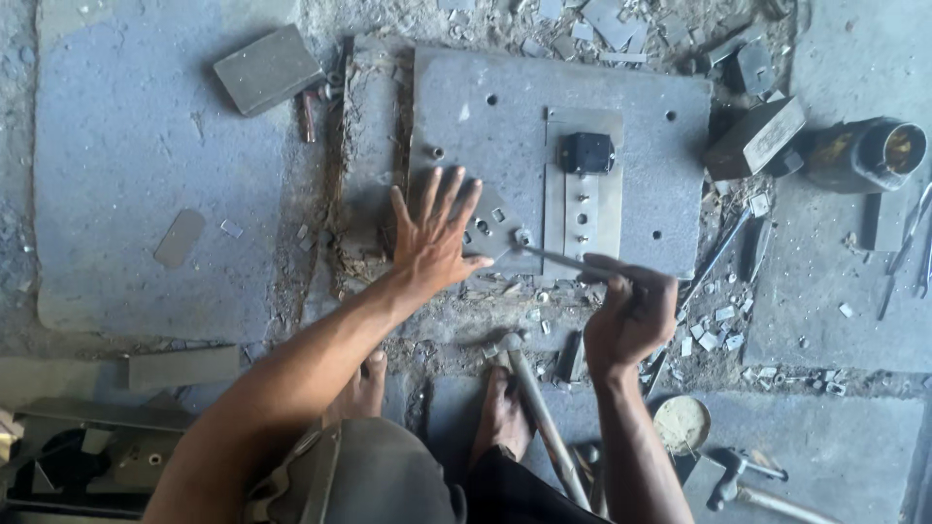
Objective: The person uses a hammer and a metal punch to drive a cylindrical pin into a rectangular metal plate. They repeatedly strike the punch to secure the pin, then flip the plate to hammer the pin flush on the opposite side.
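My left hand [434, 238] lies flat with fingers spread on a small metal piece [490, 225] that rests on a thick grey steel plate [505, 116]. In my right hand [629, 312] I grip a thin metal rod [563, 259] whose tip points at a small ring-shaped part [523, 237] beside my left thumb. A narrow perforated strip [582, 209] with a black block [586, 152] on it lies just right of the rod's tip. My bare feet [500, 412] are below the plate.
A hammer handle [540, 412] lies between my feet. Metal scraps and small cut pieces [718, 325] litter the ground at right. A grey block [267, 68] sits upper left, a dark cylinder [869, 153] at far right, a round tin [682, 424] lower right.
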